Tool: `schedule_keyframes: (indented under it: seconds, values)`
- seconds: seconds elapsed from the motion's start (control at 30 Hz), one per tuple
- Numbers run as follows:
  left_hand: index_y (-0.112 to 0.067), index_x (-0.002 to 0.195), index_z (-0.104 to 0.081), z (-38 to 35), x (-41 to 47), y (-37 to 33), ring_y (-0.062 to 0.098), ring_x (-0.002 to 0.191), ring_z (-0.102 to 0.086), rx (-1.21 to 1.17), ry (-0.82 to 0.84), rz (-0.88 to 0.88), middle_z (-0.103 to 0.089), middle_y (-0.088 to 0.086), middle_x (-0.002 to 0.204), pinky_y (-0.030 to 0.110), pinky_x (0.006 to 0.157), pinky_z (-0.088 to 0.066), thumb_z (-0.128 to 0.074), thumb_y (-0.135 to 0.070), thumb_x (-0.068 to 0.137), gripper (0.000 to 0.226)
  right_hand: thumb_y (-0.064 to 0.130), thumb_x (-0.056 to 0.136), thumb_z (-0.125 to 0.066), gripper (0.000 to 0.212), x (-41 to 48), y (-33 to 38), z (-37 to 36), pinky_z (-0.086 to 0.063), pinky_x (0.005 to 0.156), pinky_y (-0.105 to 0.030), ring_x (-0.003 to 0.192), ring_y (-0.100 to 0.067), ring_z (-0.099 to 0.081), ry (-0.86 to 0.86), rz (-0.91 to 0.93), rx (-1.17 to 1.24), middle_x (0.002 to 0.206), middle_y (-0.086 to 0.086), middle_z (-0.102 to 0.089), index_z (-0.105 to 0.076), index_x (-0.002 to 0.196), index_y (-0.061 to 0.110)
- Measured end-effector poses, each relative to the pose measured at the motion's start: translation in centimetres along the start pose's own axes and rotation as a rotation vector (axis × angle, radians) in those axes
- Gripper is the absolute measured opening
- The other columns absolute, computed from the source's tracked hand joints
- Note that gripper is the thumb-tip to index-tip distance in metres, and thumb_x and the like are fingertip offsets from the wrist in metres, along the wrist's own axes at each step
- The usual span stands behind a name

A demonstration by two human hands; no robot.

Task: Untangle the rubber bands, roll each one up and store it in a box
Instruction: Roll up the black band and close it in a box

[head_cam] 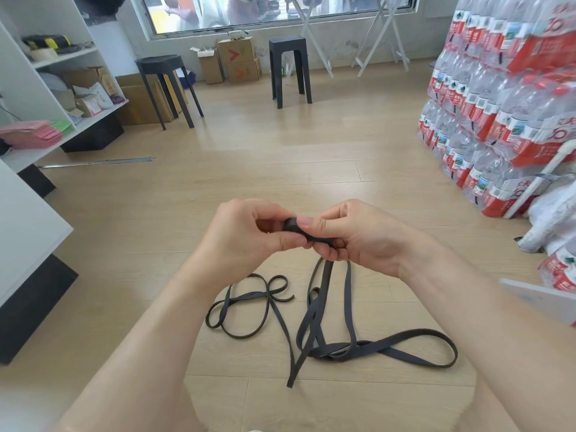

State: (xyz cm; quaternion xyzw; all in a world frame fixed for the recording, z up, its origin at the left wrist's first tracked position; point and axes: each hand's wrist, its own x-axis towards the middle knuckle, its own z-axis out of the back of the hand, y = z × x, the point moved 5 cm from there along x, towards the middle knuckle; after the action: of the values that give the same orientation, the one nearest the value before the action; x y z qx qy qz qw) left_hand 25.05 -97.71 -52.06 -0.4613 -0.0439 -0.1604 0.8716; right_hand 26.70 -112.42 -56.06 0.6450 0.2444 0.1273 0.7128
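Pale wood-plank floor [311, 169] fills the room, and above it, mid-view, a flat dark rubber band [324, 307] has one end wound into a small tight roll [292, 226]. The left hand [246, 235] pinches the roll from its left side, thumb below and curled fingers above. The right hand [358, 238] grips it from the other side, thumb pressed flat on top of the roll and fingers curled under the band just beneath it. Both hands touch at the roll.

Below the roll, several strands of the band hang from the right hand to the floor. There they cross one another and spread into a long flat loop [430, 347] lying below and to the right of the roll. One strand runs to a sharp fold [290, 381] straight below the roll. Below and left of the roll, more band lies in loose curls [246, 307] on the floor; whether it is a 2nd band or part of the same one cannot be told.

Beyond the roll, 2 dark stools [288, 67] stand on the floor, with cardboard boxes [238, 59] between them under a wide window [280, 10]. Far left of the roll stands white shelving [62, 88] holding boxes and papers, with a metal strip [96, 162] on the floor near it. Right of the roll, shrink-wrapped packs of water bottles [498, 104] are stacked high.
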Motion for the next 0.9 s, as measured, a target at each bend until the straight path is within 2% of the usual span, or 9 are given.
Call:
schedule_keyframes:
  seconds: [0.03,0.13,0.2,0.3,0.4,0.53,0.7,0.8,0.9]
  values:
    - [-0.029,0.082,-0.075,0.0,-0.1,0.1,0.019,0.075,-0.067,-0.088,-0.01,0.037,-0.072,0.005,0.079,0.035,0.076,-0.056,-0.083,-0.019,0.065,0.021,0.04,0.075,-0.072,0.045,0.1,0.0,0.1,-0.027,0.061,-0.027,0.058,-0.012,-0.045,0.016,0.003,0.044,0.068,-0.009,-0.055,-0.071,0.089,-0.003]
    - [-0.024,0.088,-0.074,-0.6,-0.3,0.5,0.011,0.072,-0.062,-0.312,0.026,0.128,-0.072,0.009,0.084,0.023,0.062,-0.051,-0.08,-0.025,0.065,0.024,0.035,0.076,-0.07,0.046,0.1,0.0,0.5,-0.033,0.061,-0.022,0.061,-0.01,-0.048,0.078,0.024,0.179,0.067,-0.004,-0.055,-0.07,0.1,-0.005]
    - [-0.024,0.088,-0.075,-1.2,-0.4,0.7,0.011,0.071,-0.057,-0.434,0.041,0.149,-0.071,0.005,0.079,0.021,0.059,-0.045,-0.082,-0.027,0.067,0.023,0.035,0.076,-0.071,0.037,0.0,0.3,0.3,-0.038,0.057,-0.016,0.06,-0.009,-0.05,0.131,0.05,0.22,0.066,-0.002,-0.057,-0.073,0.094,0.003]
    - [-0.024,0.084,-0.076,-1.2,-0.4,0.5,0.011,0.07,-0.056,-0.5,-0.004,0.108,-0.07,-0.004,0.074,0.021,0.058,-0.043,-0.082,-0.029,0.066,0.02,0.035,0.078,-0.066,0.026,-0.1,0.5,-0.1,-0.04,0.057,-0.017,0.06,-0.011,-0.05,0.185,0.077,0.239,0.066,-0.003,-0.058,-0.073,0.084,0.01]
    - [-0.03,0.076,-0.074,-0.4,-0.1,-0.1,0.008,0.071,-0.064,-0.296,-0.055,0.023,-0.07,-0.007,0.07,0.021,0.065,-0.05,-0.076,-0.021,0.07,0.011,0.034,0.086,-0.062,0.025,-0.3,0.8,0.1,-0.038,0.061,-0.023,0.064,-0.012,-0.054,0.198,0.05,0.096,0.072,-0.005,-0.063,-0.073,0.085,0.011]
    - [-0.042,0.067,-0.068,0.0,0.0,-0.6,0.0,0.067,-0.062,0.016,-0.08,-0.042,-0.068,-0.019,0.068,0.015,0.067,-0.049,-0.077,-0.008,0.073,0.036,0.043,0.081,-0.061,0.033,-0.5,1.1,0.5,-0.038,0.063,-0.023,0.068,-0.012,-0.06,0.137,-0.006,-0.04,0.079,-0.006,-0.07,-0.073,0.085,0.013]
    - [-0.029,0.076,-0.072,0.2,0.0,-0.7,0.007,0.07,-0.055,0.168,-0.084,-0.102,-0.063,-0.009,0.07,0.016,0.067,-0.044,-0.079,-0.009,0.071,0.022,0.061,0.075,-0.058,0.054,-0.7,0.9,0.8,-0.035,0.058,-0.024,0.06,-0.01,-0.057,0.06,-0.079,-0.144,0.072,-0.006,-0.068,-0.071,0.084,0.009]
    - [-0.017,0.082,-0.075,-0.1,0.1,-0.7,-0.001,0.068,-0.05,0.292,-0.059,-0.164,-0.056,-0.013,0.07,0.011,0.064,-0.039,-0.08,-0.008,0.07,0.016,0.063,0.07,-0.062,0.055,-0.6,0.7,0.5,-0.031,0.056,-0.025,0.058,-0.01,-0.052,0.011,-0.058,-0.203,0.066,-0.004,-0.063,-0.07,0.077,0.009]
    - [-0.019,0.082,-0.075,-0.4,0.2,-0.7,-0.008,0.069,-0.049,0.385,-0.047,-0.193,-0.053,-0.018,0.07,0.009,0.063,-0.037,-0.079,-0.011,0.071,0.015,0.059,0.072,-0.066,0.059,-0.3,0.5,0.3,-0.028,0.054,-0.026,0.055,-0.01,-0.048,-0.032,-0.046,-0.216,0.063,-0.004,-0.058,-0.072,0.083,0.002]
